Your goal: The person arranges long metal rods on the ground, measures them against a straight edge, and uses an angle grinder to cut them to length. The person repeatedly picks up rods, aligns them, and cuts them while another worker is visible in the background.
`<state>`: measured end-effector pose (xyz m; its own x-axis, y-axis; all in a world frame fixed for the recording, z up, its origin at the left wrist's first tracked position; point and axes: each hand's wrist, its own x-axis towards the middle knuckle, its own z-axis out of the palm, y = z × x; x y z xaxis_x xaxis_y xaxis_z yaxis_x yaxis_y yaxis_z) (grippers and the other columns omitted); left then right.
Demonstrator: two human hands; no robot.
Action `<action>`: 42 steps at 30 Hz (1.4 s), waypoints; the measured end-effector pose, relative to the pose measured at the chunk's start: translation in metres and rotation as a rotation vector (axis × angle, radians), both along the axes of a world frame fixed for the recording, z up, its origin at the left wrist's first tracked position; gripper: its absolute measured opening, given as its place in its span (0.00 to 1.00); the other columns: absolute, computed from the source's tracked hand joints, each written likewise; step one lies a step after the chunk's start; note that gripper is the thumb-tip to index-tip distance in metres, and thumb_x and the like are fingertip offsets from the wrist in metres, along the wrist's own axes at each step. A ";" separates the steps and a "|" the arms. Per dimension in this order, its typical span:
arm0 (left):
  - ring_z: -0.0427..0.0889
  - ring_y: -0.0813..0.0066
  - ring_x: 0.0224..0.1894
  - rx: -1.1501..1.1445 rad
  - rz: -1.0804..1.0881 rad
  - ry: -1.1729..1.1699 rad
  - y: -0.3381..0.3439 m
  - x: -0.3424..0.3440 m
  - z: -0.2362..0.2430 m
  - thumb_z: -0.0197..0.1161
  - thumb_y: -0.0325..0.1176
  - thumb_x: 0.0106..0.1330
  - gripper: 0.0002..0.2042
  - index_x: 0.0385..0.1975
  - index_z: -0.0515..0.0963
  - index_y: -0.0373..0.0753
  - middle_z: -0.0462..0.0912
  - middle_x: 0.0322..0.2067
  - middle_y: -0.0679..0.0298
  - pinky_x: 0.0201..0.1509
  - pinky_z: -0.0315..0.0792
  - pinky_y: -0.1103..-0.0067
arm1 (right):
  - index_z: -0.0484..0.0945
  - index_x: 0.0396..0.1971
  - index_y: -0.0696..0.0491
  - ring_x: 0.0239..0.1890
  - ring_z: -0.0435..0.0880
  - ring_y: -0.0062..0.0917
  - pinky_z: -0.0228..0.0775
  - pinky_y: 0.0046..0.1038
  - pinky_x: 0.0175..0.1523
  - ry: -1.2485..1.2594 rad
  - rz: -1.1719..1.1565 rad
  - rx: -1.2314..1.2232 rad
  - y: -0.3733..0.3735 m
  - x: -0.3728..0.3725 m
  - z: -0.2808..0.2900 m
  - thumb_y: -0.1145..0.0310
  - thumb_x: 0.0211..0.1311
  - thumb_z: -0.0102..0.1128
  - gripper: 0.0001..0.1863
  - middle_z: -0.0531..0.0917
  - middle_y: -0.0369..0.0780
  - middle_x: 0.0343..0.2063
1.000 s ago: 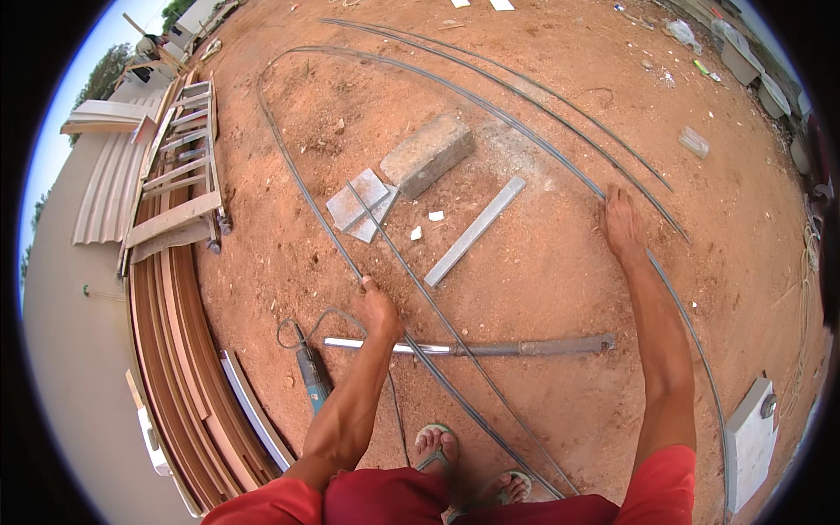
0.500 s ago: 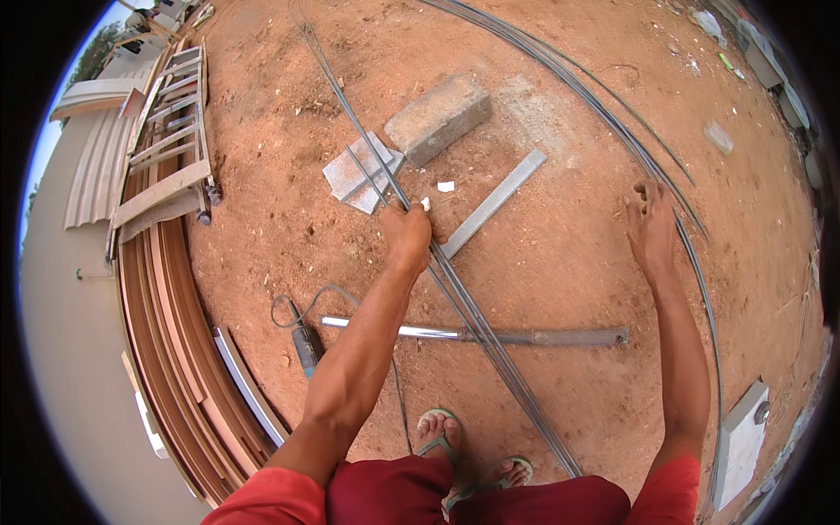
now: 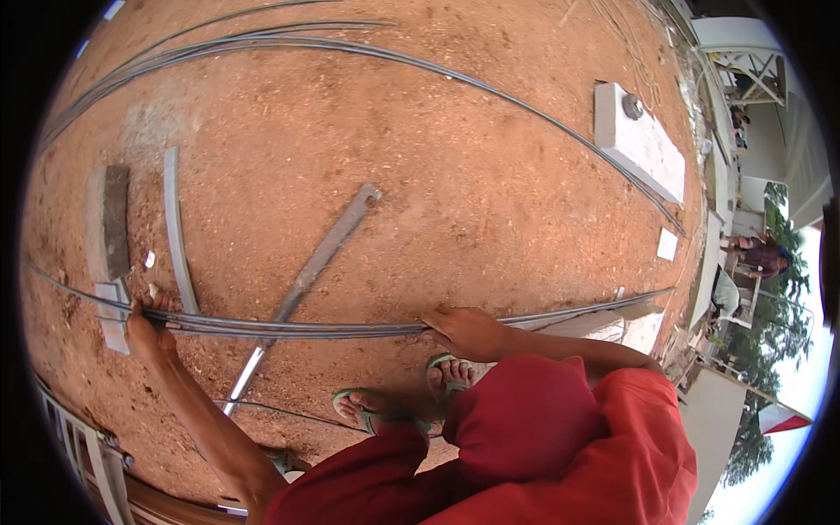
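A bundle of long thin steel rods [image 3: 297, 330] runs from left to right in front of my feet. Toward its left part, beside a pale block [image 3: 114, 325], my left hand [image 3: 150, 328] is closed around the rods. My right hand [image 3: 465, 332] bends over the same bundle near my knee, its fingers curled at the rods and partly hidden. Between my hands the rods pass over a long metal bar [image 3: 325, 247], which has a shiny near part. A flat grey metal strip [image 3: 175, 227] lies just beyond my left hand.
More long rods [image 3: 350, 41] curve across the far ground. A rough concrete block [image 3: 108, 223] lies at left, and a white slab [image 3: 643, 144] at far right. A ladder [image 3: 109, 477] is at lower left. A cable [image 3: 297, 413] runs by my feet. Another person [image 3: 761, 256] is far right.
My view has swung to the right and I am bent lower. My right hand, earlier apart from the held rods, is now on them. My left hand has kept its hold.
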<state>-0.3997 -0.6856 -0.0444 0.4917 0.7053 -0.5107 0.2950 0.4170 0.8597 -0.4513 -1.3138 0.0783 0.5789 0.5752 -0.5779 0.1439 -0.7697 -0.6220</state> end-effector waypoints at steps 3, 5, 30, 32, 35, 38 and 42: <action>0.87 0.48 0.44 0.006 -0.071 -0.041 -0.019 0.029 0.001 0.46 0.33 0.81 0.13 0.45 0.73 0.28 0.82 0.39 0.49 0.53 0.85 0.55 | 0.76 0.45 0.55 0.39 0.86 0.50 0.77 0.49 0.44 -0.022 -0.163 0.026 -0.019 0.017 0.006 0.60 0.73 0.58 0.14 0.84 0.52 0.33; 0.87 0.49 0.45 0.049 -0.143 -0.005 -0.054 0.044 0.039 0.44 0.31 0.81 0.13 0.45 0.73 0.27 0.83 0.41 0.47 0.53 0.86 0.57 | 0.77 0.43 0.55 0.37 0.86 0.50 0.77 0.48 0.42 -0.099 -0.254 0.091 -0.021 0.016 0.003 0.60 0.73 0.60 0.13 0.84 0.51 0.32; 0.80 0.65 0.11 0.660 -0.248 0.554 -0.112 0.032 0.114 0.58 0.33 0.70 0.19 0.19 0.78 0.26 0.81 0.13 0.51 0.16 0.74 0.70 | 0.81 0.42 0.54 0.41 0.80 0.39 0.68 0.39 0.50 -0.565 -0.022 0.067 0.009 -0.017 -0.007 0.68 0.54 0.75 0.17 0.79 0.43 0.35; 0.76 0.68 0.09 0.598 -0.196 0.379 -0.108 0.042 0.106 0.58 0.33 0.71 0.17 0.20 0.77 0.28 0.78 0.12 0.55 0.14 0.70 0.72 | 0.80 0.42 0.54 0.40 0.81 0.39 0.70 0.39 0.48 -0.566 -0.009 0.069 -0.001 -0.016 -0.018 0.68 0.55 0.74 0.16 0.79 0.44 0.35; 0.70 0.74 0.09 0.478 -0.162 0.181 -0.107 0.060 0.093 0.59 0.35 0.72 0.16 0.22 0.75 0.33 0.73 0.11 0.62 0.12 0.64 0.76 | 0.79 0.40 0.55 0.34 0.84 0.38 0.75 0.39 0.40 -0.471 -0.098 0.074 -0.015 -0.006 -0.011 0.68 0.58 0.72 0.13 0.80 0.43 0.32; 0.66 0.76 0.11 0.429 -0.142 0.124 -0.090 0.066 0.077 0.60 0.40 0.72 0.18 0.22 0.73 0.36 0.71 0.13 0.65 0.15 0.59 0.77 | 0.79 0.38 0.53 0.30 0.85 0.38 0.78 0.39 0.35 -0.458 -0.224 0.140 -0.025 0.031 0.023 0.66 0.58 0.71 0.12 0.79 0.41 0.29; 0.61 0.79 0.14 0.530 -0.131 0.190 -0.039 0.087 0.050 0.62 0.47 0.73 0.20 0.21 0.70 0.41 0.67 0.15 0.69 0.17 0.53 0.78 | 0.78 0.37 0.50 0.28 0.84 0.38 0.77 0.41 0.33 -0.628 -0.172 0.101 -0.052 0.046 0.001 0.61 0.59 0.70 0.12 0.78 0.39 0.28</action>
